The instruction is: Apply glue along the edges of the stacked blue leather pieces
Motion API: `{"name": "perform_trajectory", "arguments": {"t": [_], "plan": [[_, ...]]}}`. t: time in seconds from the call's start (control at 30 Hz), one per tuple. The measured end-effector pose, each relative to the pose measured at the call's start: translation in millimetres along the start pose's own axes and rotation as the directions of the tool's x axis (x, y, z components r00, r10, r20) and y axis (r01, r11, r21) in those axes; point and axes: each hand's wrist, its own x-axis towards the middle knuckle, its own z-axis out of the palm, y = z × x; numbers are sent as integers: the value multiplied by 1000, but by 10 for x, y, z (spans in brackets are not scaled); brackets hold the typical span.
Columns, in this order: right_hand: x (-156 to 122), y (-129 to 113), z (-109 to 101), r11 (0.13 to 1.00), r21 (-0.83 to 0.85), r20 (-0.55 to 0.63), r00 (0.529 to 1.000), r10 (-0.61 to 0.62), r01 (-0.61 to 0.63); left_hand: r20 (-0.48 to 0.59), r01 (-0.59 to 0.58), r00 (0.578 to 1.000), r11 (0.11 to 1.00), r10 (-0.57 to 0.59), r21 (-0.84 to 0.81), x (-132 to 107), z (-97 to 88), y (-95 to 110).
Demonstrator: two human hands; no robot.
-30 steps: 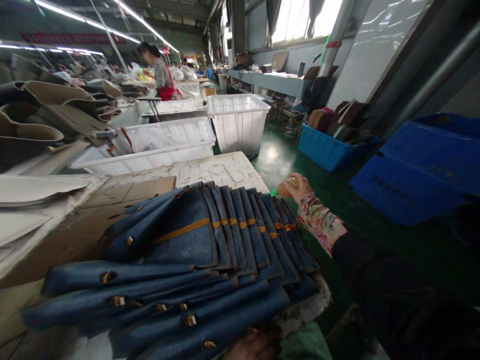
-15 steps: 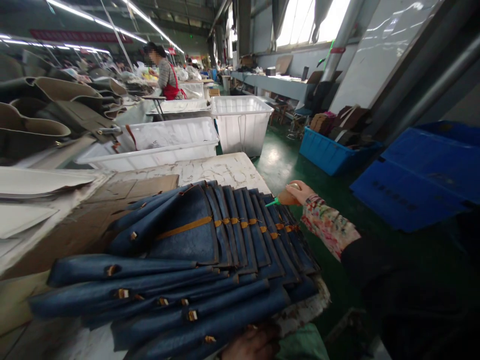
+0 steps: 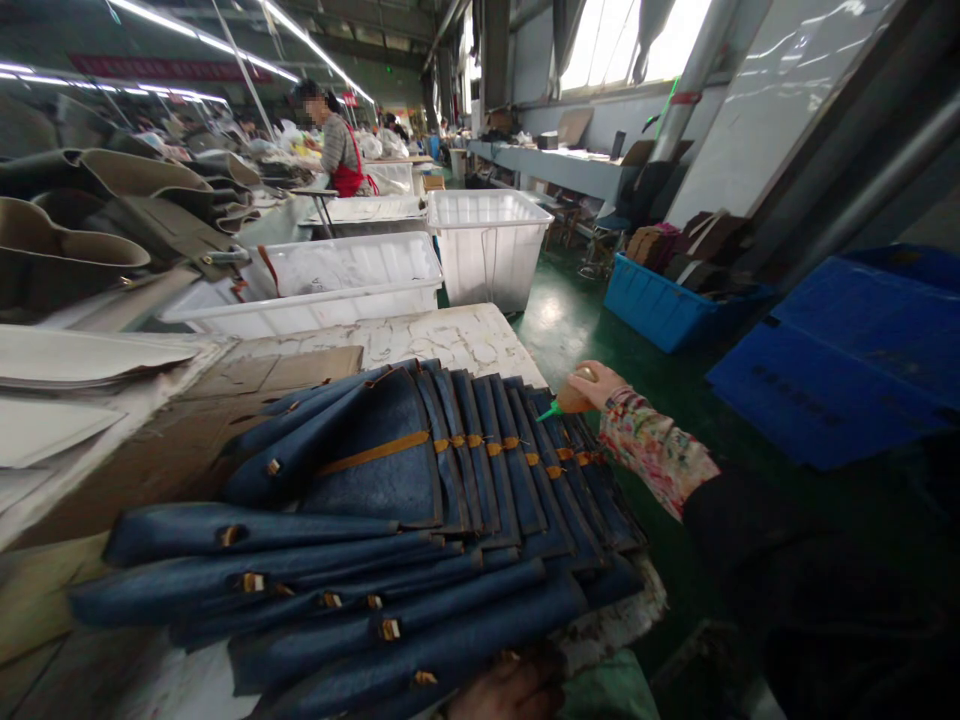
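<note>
My right hand [image 3: 594, 385] is closed around a brownish squeeze bottle [image 3: 574, 396] with a green nozzle [image 3: 551, 411]. The nozzle points left and down, at the edges of the dark blue leather pieces [image 3: 379, 480]. These pieces lie fanned out and overlapping, with brown edges and a tan strip [image 3: 375, 453] across the top one; several folded ones in front carry small brass-coloured fittings [image 3: 390, 629]. At the bottom edge, my left hand [image 3: 510, 688] rests low against the front of the pile, its fingers in shadow and partly hidden.
The pile lies on a worn white worktable [image 3: 457, 335] with cardboard [image 3: 300, 372] on it. Beyond stand white plastic bins [image 3: 487, 255]. Blue crates [image 3: 660, 305] stand on the green floor to the right. Grey-green leather pieces [image 3: 142, 185] are heaped at left. A person in a red apron [image 3: 349, 180] stands farther back.
The bottle's nozzle has tipped a little lower over the leather edges. My view has shifted slightly, and the left hand stays at the front of the pile.
</note>
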Motion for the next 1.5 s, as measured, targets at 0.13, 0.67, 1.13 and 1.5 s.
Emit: {"name": "perform_trajectory", "arguments": {"t": [0.13,0.67,1.13,1.5], "plan": [[-112,109,-37,995,-87,152,986,60,-47,-12,1,1000,1000,-1,21,35,253,-130],[-346,324,-20,997,34,165,984,69,-76,6,5,1000,1000,-5,21,-16,-199,115],[-561,378,-81,999,33,121,992,-34,30,-88,37,996,999,-34,32,49,-227,203],[-679,475,-78,1000,18,115,993,-17,15,-21,81,997,997,-81,19,48,-274,245]]}}
